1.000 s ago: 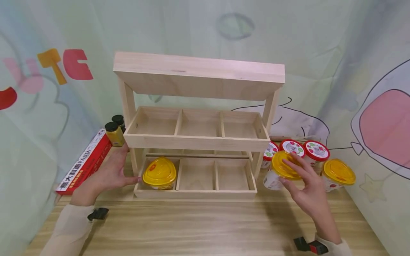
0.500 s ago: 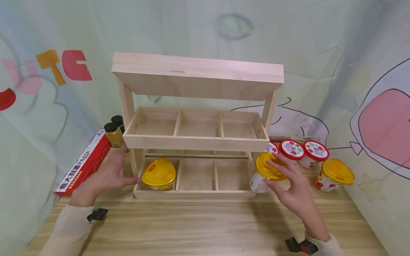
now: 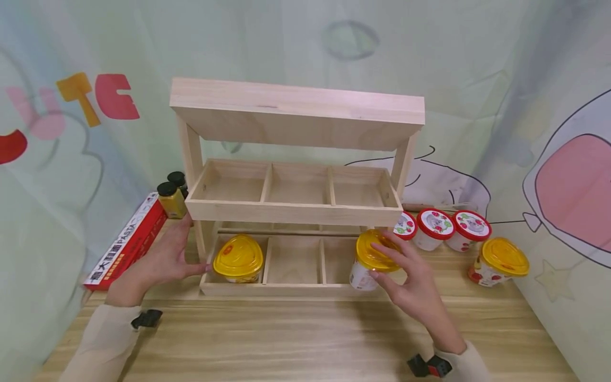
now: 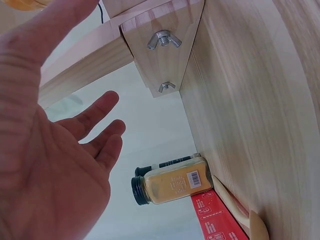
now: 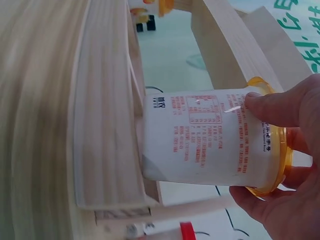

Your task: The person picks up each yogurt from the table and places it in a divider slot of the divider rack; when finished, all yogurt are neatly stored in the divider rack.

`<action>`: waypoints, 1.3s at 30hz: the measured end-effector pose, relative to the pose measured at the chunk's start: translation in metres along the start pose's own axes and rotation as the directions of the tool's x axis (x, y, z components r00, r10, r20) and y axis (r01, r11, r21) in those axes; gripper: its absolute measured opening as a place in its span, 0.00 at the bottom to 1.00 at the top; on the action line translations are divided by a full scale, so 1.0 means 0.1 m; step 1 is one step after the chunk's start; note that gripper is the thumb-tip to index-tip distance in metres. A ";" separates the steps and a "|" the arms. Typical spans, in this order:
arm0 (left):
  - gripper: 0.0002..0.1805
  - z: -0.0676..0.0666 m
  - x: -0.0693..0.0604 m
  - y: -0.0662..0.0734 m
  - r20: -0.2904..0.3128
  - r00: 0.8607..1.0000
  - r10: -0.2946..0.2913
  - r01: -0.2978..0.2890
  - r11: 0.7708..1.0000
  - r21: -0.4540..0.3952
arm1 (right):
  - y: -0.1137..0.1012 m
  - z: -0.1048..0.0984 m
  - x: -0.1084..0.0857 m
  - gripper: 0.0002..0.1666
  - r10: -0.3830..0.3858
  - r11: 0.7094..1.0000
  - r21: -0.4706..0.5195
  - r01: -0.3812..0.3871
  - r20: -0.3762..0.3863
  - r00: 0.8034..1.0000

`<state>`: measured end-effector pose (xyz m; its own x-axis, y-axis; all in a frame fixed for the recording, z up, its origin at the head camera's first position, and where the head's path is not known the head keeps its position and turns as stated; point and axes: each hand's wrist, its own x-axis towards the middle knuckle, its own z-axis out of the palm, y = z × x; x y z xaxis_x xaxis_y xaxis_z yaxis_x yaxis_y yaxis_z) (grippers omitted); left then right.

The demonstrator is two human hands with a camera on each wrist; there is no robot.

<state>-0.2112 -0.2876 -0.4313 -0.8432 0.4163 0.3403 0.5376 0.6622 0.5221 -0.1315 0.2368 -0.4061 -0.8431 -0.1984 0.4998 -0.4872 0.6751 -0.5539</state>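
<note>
The white tub (image 5: 200, 137) in our grasp looks light and thin-walled, so we judge that its side could dent under a hard squeeze, while its smooth yellow lid (image 3: 367, 250) may slip a little. The best hold seems to be round the rim, where lid meets wall. Our right hand (image 3: 411, 282) grips it about there, thumb on one side, fingers curled round the other. The tub is roughly upright at the right-hand compartment (image 3: 337, 260) of the lower tray (image 3: 296, 290); we cannot tell whether its base touches wood. It is well apart from our left hand (image 3: 163, 258), which holds nothing, fingers loosely spread beside the wooden rack (image 3: 296, 96). Nearer that hand, a second tub (image 3: 238, 257) sits at the tray's left end.
</note>
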 end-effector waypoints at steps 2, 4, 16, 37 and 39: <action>0.85 0.00 0.00 0.00 -0.005 1.000 0.009 -0.009 1.000 0.006 | -0.02 0.05 0.02 0.32 -0.008 1.000 0.001 0.008 -0.002 1.000; 0.85 -0.01 0.01 -0.01 -0.008 1.000 0.016 -0.016 1.000 0.012 | -0.05 0.10 0.04 0.31 -0.015 1.000 0.006 0.015 0.000 1.000; 0.85 0.02 0.00 -0.02 0.003 1.000 -0.002 0.002 1.000 -0.007 | -0.22 0.31 0.17 0.31 -0.035 0.997 0.075 0.033 0.022 0.999; 0.86 0.02 0.00 -0.01 0.010 1.000 -0.027 0.026 0.999 0.019 | -0.47 0.77 0.38 0.30 -0.167 0.977 0.131 0.166 -0.007 0.986; 0.86 0.02 0.00 0.00 0.013 0.999 -0.032 0.031 0.999 0.021 | -0.48 0.81 0.40 0.30 -0.184 0.975 0.127 0.184 -0.012 0.983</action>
<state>-0.2117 -0.2867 -0.4327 -0.8598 0.4031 0.3134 0.5106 0.6878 0.5160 -0.1602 0.1386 -0.4137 -0.7366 -0.3106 0.6007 -0.6586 0.5314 -0.5328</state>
